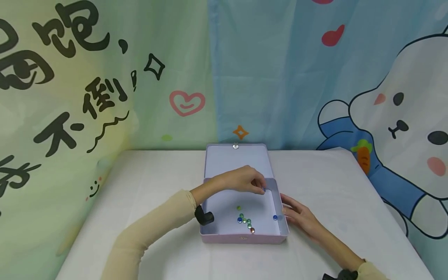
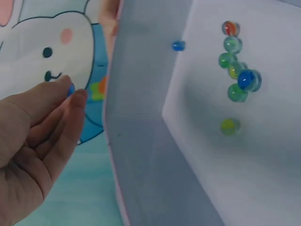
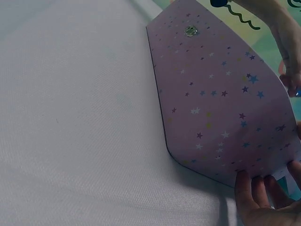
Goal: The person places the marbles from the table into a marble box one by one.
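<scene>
My left hand pinches a blue marble between thumb and fingertips, above the right rear part of an open lilac tin box. Inside the box lie several marbles: a yellow-green marble apart from the others, a loose cluster of green marbles with a dark blue marble, and an orange-red marble at its front end. Another blue marble sits by the right wall. Against that wall's outside, the fingers of my right hand touch the star-patterned surface.
The box's hinged lid stands raised at the back, with a metal clasp at its top. A white cloth covers the table. Behind it hangs a printed curtain with a cartoon bear.
</scene>
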Available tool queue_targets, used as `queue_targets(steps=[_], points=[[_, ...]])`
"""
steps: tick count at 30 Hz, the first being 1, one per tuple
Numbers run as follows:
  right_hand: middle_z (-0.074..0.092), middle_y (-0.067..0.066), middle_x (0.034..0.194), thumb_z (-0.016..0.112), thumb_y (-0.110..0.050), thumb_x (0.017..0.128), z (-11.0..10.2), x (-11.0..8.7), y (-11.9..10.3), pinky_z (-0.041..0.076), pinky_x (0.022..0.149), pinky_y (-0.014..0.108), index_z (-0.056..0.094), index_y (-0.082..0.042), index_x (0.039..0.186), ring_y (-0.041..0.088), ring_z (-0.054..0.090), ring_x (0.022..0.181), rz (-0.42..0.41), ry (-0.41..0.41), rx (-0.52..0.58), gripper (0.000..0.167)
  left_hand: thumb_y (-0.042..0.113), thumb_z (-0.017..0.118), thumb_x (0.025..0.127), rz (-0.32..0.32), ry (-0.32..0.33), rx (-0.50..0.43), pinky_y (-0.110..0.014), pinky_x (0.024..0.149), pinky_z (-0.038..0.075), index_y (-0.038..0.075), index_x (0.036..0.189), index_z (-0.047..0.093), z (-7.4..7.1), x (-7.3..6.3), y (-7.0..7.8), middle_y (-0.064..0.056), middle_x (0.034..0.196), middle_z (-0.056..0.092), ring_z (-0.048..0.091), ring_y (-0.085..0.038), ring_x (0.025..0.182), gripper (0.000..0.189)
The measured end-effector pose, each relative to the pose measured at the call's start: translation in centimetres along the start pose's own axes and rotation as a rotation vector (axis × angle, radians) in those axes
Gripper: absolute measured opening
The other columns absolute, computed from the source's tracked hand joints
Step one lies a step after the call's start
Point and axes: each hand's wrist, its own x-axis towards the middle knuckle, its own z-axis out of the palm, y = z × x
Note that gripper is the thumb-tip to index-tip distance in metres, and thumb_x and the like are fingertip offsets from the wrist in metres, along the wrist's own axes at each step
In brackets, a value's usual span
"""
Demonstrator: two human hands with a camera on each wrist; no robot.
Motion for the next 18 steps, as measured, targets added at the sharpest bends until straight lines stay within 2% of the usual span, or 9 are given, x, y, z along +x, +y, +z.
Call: queue_targets(steps=[7, 13, 18], points=[[0.022, 0.024, 0.158, 0.053, -0.022, 0.099, 0.0, -0.1, -0.1, 0.047, 0.095, 0.016, 0.022, -0.004, 0.153, -0.012, 0.051, 0.113, 0.0, 0.002, 0.006, 0.065, 0.023, 0.071, 0.089, -0.018, -0.1, 0.12, -0.01, 0.062, 0.043, 0.012, 0.095, 0.071, 1.7, 1.4, -0.2, 0.004, 0.083, 0.067, 0.053, -0.002, 0.071, 0.013], [0.022, 0.024, 0.158, 0.052, -0.021, 0.099, -0.2, -0.2, -0.1, 0.047, 0.095, 0.015, 0.022, -0.004, 0.153, -0.011, 0.05, 0.115, -0.005, 0.006, 0.006, 0.064, 0.018, 0.071, 0.089, -0.03, -0.143, 0.167, -0.01, 0.065, 0.043, 0.01, 0.099, 0.072, 3.2, 2.7, -0.7, 0.003, 0.088, 0.067, 0.054, -0.004, 0.075, 0.013], [0.022, 0.024, 0.158, 0.052, -0.021, 0.099, 0.0, -0.1, 0.0, 0.047, 0.095, 0.017, 0.023, -0.004, 0.153, -0.009, 0.05, 0.116, 0.007, 0.01, -0.001, 0.064, 0.013, 0.07, 0.089, -0.052, -0.166, 0.19, -0.012, 0.069, 0.044, 0.009, 0.102, 0.071, 4.2, 3.2, -0.9, 0.001, 0.09, 0.067, 0.055, -0.006, 0.078, 0.014]])
